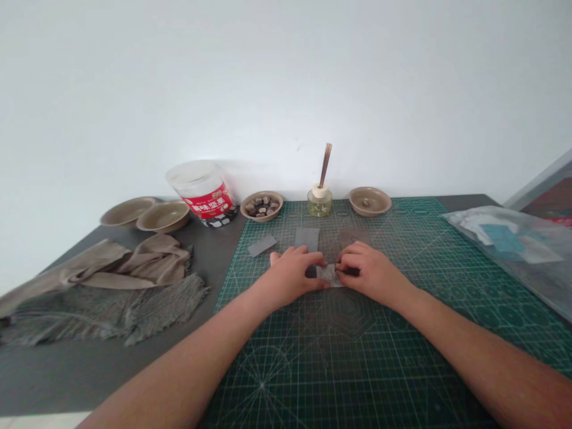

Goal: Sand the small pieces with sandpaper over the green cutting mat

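Observation:
A small greyish piece [326, 274] lies on the green cutting mat [304, 363], between my two hands. My left hand [295, 271] has its thumb and index finger curved around the left side of this piece. At its right side, my right hand [361, 268] has the fingers pinched together on something small and dark that I cannot make out. Just beyond my hands are a grey rectangle [307, 238] and a brownish-grey rectangle [354, 236]. Farther left, a smaller grey strip [262, 245] lies at an angle.
Along the wall stand two bowls [164, 215], a red-labelled jar [205, 196], a bowl of dark pieces [262, 206], a reed diffuser [320, 201] and another bowl [370, 201]. Cloth [134, 268] lies left; a plastic bag [513, 238] is at right.

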Action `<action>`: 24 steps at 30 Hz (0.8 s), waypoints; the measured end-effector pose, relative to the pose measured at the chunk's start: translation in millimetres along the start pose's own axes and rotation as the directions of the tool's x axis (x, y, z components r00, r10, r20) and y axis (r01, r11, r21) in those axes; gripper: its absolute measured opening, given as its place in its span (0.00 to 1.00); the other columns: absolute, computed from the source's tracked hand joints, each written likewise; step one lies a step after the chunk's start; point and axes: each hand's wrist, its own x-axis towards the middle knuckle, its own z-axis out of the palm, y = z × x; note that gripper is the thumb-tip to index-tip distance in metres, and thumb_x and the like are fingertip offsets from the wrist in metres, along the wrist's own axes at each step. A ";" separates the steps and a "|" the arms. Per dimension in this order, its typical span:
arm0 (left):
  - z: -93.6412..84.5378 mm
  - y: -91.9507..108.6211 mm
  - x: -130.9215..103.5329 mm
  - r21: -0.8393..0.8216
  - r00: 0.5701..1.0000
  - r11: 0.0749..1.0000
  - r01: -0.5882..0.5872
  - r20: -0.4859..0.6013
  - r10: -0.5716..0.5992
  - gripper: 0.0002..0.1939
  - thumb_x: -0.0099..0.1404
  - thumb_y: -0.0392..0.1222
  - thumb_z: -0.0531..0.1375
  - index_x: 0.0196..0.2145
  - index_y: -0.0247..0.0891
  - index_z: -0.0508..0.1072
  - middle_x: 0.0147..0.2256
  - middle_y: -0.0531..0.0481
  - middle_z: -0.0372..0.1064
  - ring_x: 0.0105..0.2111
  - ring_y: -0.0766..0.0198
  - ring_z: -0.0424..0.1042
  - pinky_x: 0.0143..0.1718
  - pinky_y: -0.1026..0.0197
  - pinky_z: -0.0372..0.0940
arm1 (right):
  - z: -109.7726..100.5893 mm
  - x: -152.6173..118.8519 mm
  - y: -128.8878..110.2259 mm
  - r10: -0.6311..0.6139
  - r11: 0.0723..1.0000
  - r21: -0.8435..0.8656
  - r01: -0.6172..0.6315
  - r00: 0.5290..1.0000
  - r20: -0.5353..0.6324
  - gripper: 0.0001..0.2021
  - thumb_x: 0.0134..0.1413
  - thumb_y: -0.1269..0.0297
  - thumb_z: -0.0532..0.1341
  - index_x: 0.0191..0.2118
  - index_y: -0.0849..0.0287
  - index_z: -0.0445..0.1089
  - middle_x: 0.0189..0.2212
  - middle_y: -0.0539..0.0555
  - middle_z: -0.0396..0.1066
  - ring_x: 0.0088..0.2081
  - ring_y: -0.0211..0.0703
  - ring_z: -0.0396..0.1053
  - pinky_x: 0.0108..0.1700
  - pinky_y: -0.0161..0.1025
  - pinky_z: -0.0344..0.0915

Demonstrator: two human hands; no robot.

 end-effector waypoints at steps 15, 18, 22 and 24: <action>-1.5 2.8 0.6 0.004 1.000 1.000 0.022 -0.006 -0.022 0.20 0.61 0.62 0.63 0.48 0.53 0.75 0.42 0.49 0.69 0.47 0.47 0.66 0.45 0.48 0.56 | 1.9 2.4 3.6 -0.034 0.999 0.019 0.035 0.999 -0.042 0.07 0.55 0.72 0.66 0.28 0.58 0.71 0.35 0.53 0.74 0.41 0.44 0.67 0.45 0.42 0.64; -1.2 2.2 0.6 0.007 1.000 1.000 0.026 -0.006 -0.026 0.22 0.61 0.63 0.62 0.48 0.53 0.75 0.41 0.49 0.69 0.47 0.47 0.66 0.45 0.48 0.56 | 1.3 2.1 4.7 -0.069 0.997 0.041 0.069 0.998 -0.011 0.06 0.56 0.71 0.65 0.29 0.58 0.72 0.36 0.53 0.74 0.41 0.44 0.67 0.45 0.42 0.64; 0.2 0.4 0.5 0.014 1.000 1.000 0.012 -0.015 -0.012 0.21 0.60 0.63 0.63 0.48 0.55 0.75 0.41 0.49 0.69 0.48 0.47 0.66 0.45 0.47 0.56 | -0.2 3.0 5.4 -0.034 0.999 0.025 0.035 0.998 -0.047 0.06 0.56 0.70 0.66 0.28 0.58 0.72 0.35 0.52 0.75 0.41 0.44 0.68 0.45 0.42 0.64; 1.0 0.1 0.6 0.018 1.000 1.000 0.008 -0.016 -0.008 0.21 0.61 0.63 0.62 0.48 0.55 0.75 0.41 0.50 0.69 0.47 0.47 0.66 0.45 0.47 0.56 | 0.0 2.5 5.3 -0.048 0.998 0.025 0.049 0.998 -0.041 0.05 0.57 0.70 0.66 0.29 0.58 0.73 0.35 0.53 0.75 0.41 0.44 0.68 0.46 0.43 0.64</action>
